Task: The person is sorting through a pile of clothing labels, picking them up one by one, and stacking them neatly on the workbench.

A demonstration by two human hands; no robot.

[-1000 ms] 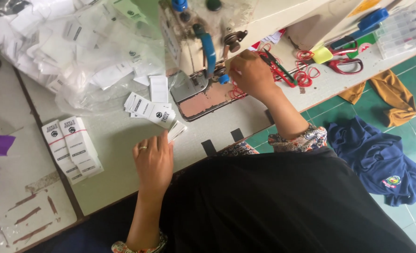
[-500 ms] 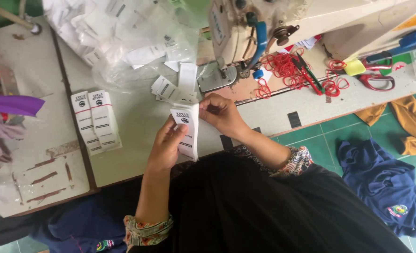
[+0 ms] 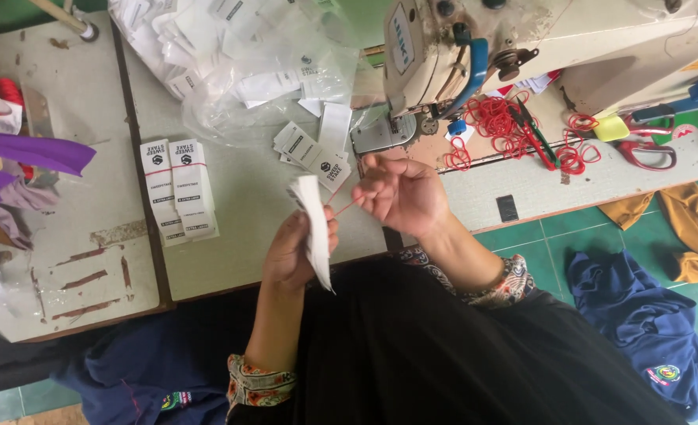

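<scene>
The stack of white labels [image 3: 314, 228] is thin and rectangular, seen almost edge-on. It stands nearly upright and a little tilted, above the near edge of the counter [image 3: 239, 236]. Its top corner looks soft and slightly fanned; its bottom corner is sharp and points down. The red rubber band [image 3: 344, 208] is a thin line, stretched tight, and it runs from the stack up toward the right.
</scene>
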